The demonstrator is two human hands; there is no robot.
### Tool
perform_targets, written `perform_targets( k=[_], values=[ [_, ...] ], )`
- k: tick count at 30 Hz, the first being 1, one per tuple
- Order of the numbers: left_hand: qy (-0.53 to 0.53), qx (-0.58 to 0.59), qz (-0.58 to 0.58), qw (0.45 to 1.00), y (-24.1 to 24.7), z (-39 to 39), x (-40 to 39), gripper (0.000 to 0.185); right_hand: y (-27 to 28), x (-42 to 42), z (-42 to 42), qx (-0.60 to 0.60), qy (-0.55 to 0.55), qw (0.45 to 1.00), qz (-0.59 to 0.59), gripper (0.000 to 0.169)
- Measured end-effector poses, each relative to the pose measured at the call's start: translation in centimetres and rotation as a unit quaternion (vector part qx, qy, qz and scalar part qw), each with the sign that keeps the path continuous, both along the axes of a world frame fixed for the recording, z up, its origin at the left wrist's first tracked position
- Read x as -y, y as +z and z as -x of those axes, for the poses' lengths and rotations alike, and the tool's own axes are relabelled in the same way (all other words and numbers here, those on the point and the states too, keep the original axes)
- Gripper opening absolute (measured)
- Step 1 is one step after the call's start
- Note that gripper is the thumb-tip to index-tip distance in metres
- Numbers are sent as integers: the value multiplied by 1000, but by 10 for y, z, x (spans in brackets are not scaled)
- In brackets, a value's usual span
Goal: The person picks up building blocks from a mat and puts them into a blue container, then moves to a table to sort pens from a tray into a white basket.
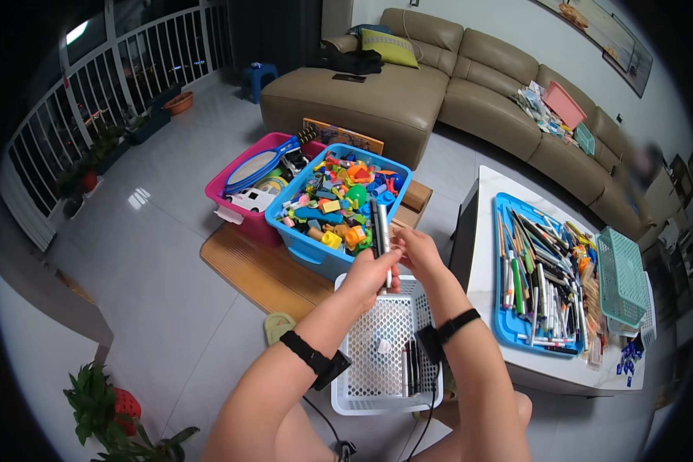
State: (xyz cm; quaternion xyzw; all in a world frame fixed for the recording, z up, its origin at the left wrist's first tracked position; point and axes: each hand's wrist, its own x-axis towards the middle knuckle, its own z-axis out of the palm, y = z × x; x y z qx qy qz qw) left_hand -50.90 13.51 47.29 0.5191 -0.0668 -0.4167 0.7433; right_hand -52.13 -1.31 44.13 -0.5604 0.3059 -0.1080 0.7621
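My left hand (372, 274) grips a small bundle of pens, a white marker (383, 224) and dark ones beside it, held roughly upright. Close against it on the right is my right hand (418, 249), fingers bent toward the bundle; whether it pinches anything is hidden. Below both hands sits a white perforated plastic basket (369, 346). Several dark and white markers (411, 369) lie side by side along its right part, with a small whitish scrap (384, 346) nearby. To the right, a blue tray (499, 254) on the table holds many pens, pencils and markers.
A blue bin (312, 254) of toy blocks and a pink bin (248, 216) with rackets stand on a wooden step (237, 263) ahead. Mint baskets (621, 277) rest on the marble-look table (485, 185). Behind is a leather sofa (352, 101); potted plants (92, 398) stand lower left. Another blurred person (635, 179) is far right.
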Motion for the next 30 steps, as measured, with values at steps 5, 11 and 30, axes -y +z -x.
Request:
perform_targets(
  k=[5,11,30],
  values=[
    [-39,54,-71,995,-29,-51,20,14,-78,67,-63,-101,-33,994,10,17],
    [-66,57,-99,991,-35,-103,33,11,-124,99,-107,-375,218,701,565,20],
    [-165,-22,-211,963,-29,-192,15,12,-361,186,-206,-283,482,554,617,21]
  ],
)
